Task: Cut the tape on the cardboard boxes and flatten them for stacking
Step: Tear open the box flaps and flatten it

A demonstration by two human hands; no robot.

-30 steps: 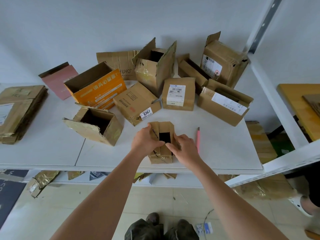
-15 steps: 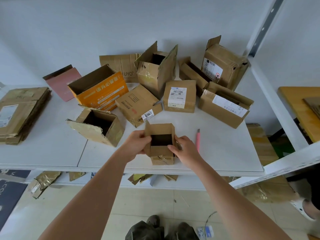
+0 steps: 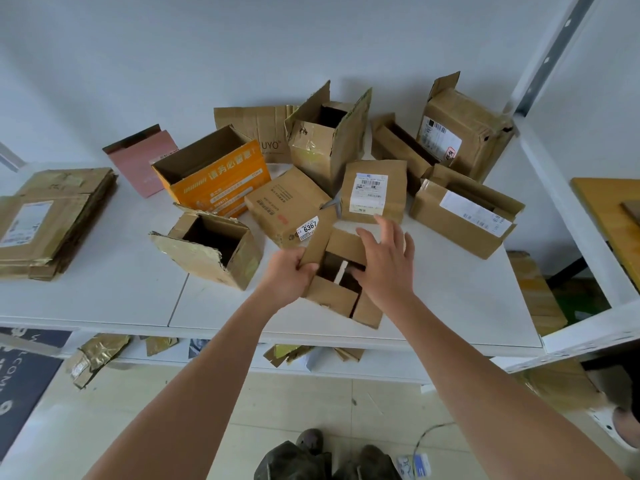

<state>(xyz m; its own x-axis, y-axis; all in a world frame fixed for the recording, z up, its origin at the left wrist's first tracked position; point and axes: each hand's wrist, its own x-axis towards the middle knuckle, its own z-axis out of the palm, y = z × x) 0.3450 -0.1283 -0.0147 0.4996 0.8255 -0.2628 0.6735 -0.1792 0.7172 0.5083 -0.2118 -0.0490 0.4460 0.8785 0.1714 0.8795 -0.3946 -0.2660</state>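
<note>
Cardboard small box, flaps open, left hand gripping

Both forearms are bare from the bottom edge of the view up to the wrists, with no sleeves, watch, bracelet or rings in sight. The left hand and the right hand wear no gloves, and the fingernails look short and unpainted. Far below, between the arms, a pair of dark, worn-looking shoes with rounded toes shows, their material mottled dark grey-green.
</note>
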